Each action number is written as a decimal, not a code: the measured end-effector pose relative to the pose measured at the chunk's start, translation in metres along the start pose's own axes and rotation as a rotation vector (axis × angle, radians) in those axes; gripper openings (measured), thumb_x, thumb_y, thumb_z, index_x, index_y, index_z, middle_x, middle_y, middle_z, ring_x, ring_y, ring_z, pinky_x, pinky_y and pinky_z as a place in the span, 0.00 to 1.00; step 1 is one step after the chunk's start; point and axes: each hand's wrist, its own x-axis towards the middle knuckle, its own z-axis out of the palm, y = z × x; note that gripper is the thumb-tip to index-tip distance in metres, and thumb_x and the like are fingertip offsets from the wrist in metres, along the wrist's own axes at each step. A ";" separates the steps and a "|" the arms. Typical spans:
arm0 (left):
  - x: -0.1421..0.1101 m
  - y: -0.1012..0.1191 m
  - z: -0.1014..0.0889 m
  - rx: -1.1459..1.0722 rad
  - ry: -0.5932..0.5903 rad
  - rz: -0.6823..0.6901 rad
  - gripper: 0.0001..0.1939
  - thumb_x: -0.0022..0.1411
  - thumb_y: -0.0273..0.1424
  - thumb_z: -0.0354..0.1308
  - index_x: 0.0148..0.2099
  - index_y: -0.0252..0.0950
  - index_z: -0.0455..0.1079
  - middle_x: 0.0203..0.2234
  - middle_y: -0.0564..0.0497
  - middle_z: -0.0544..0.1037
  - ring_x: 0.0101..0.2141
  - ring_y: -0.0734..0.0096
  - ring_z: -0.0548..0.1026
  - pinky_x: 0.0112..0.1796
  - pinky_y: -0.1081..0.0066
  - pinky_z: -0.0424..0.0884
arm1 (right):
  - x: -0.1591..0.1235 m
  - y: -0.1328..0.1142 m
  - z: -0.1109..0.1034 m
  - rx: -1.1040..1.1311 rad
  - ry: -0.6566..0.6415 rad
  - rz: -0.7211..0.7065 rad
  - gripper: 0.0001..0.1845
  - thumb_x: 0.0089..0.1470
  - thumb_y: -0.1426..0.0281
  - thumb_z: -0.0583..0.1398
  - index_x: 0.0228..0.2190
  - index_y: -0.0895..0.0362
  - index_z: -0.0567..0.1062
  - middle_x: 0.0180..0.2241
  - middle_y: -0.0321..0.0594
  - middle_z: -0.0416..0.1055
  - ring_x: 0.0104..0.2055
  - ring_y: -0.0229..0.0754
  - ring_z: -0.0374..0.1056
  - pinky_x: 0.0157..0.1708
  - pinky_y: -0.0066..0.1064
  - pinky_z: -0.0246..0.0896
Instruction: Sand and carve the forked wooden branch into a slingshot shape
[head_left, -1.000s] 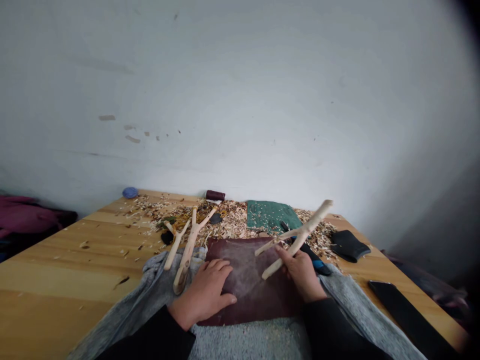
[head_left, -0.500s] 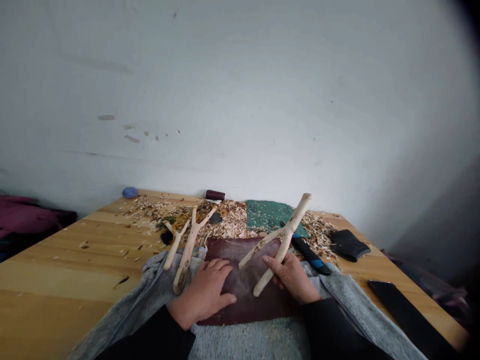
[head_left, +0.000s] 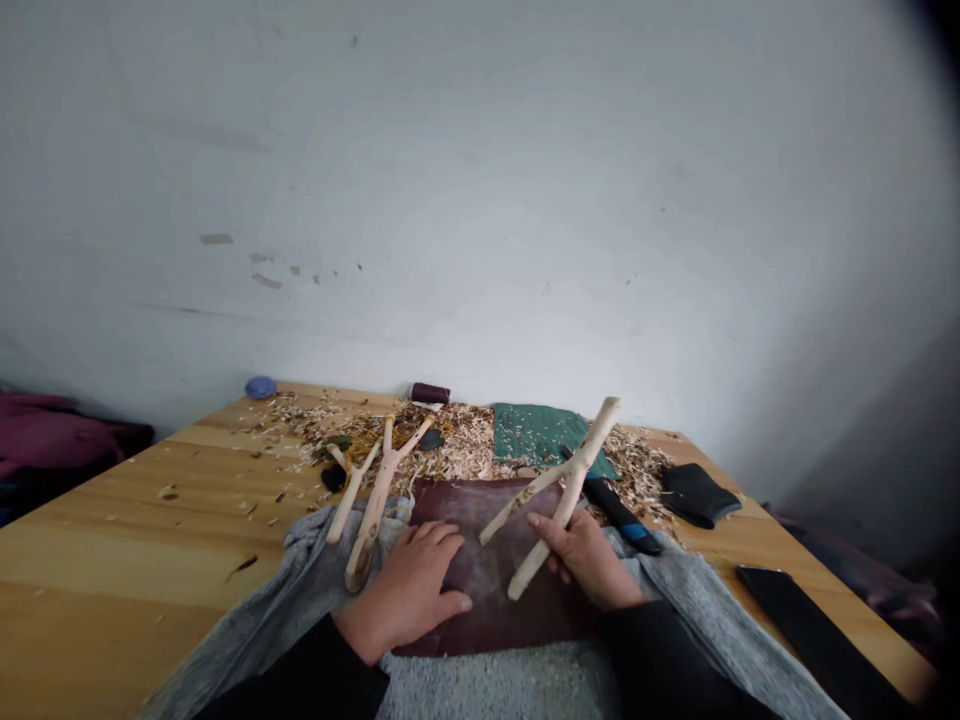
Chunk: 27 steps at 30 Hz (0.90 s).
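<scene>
My right hand (head_left: 592,560) is closed around one prong of a peeled forked stick (head_left: 577,465), whose thick end points up and away to the right. Beneath it lies a dark red sheet of sandpaper (head_left: 517,630), dusted pale in the middle. My left hand (head_left: 412,590) rests on the left part of that sheet with its fingers stretched out and the thumb apart. To its left, a larger forked stick (head_left: 379,495) and a smaller forked stick (head_left: 351,500) lie on a grey cloth (head_left: 480,685).
Wood shavings (head_left: 469,440) cover the back of the wooden table (head_left: 97,560). Among them are a green sheet (head_left: 536,430) and a dark red roll (head_left: 430,393). A black-and-blue cutter (head_left: 619,515), a black cloth piece (head_left: 697,493) and a black phone (head_left: 810,625) lie at right. A blue ball (head_left: 260,386) sits far left.
The forked stick in my right hand has dipped very slightly at its thick end. The whole view has shifted a little; my left hand stays on the sandpaper.
</scene>
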 end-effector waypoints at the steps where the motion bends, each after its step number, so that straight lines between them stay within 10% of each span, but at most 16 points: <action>1: 0.000 0.000 0.000 0.003 0.001 0.000 0.28 0.55 0.38 0.59 0.57 0.34 0.67 0.58 0.42 0.67 0.58 0.53 0.62 0.58 0.55 0.55 | -0.002 -0.001 0.003 0.004 -0.052 -0.020 0.24 0.46 0.48 0.61 0.19 0.54 0.64 0.10 0.29 0.62 0.10 0.31 0.52 0.10 0.23 0.42; 11: -0.001 0.002 -0.002 -0.012 -0.003 0.001 0.28 0.55 0.38 0.58 0.57 0.35 0.67 0.58 0.43 0.67 0.58 0.53 0.62 0.58 0.55 0.56 | 0.017 0.007 -0.029 -0.039 0.414 0.035 0.24 0.47 0.49 0.60 0.16 0.53 0.63 0.10 0.32 0.61 0.12 0.35 0.57 0.13 0.27 0.51; 22: 0.001 -0.006 0.006 -0.019 0.039 0.030 0.27 0.54 0.38 0.60 0.57 0.37 0.67 0.58 0.44 0.68 0.58 0.52 0.62 0.58 0.55 0.56 | -0.009 -0.008 0.008 -0.010 -0.114 -0.049 0.23 0.47 0.49 0.62 0.19 0.55 0.65 0.10 0.30 0.63 0.09 0.31 0.53 0.10 0.23 0.42; 27: 0.000 0.000 0.000 -0.009 0.012 0.004 0.27 0.55 0.38 0.59 0.57 0.37 0.67 0.58 0.44 0.67 0.58 0.53 0.62 0.58 0.55 0.55 | 0.003 -0.005 -0.010 -0.046 0.248 0.048 0.23 0.46 0.52 0.62 0.16 0.54 0.63 0.09 0.31 0.61 0.10 0.33 0.55 0.11 0.26 0.46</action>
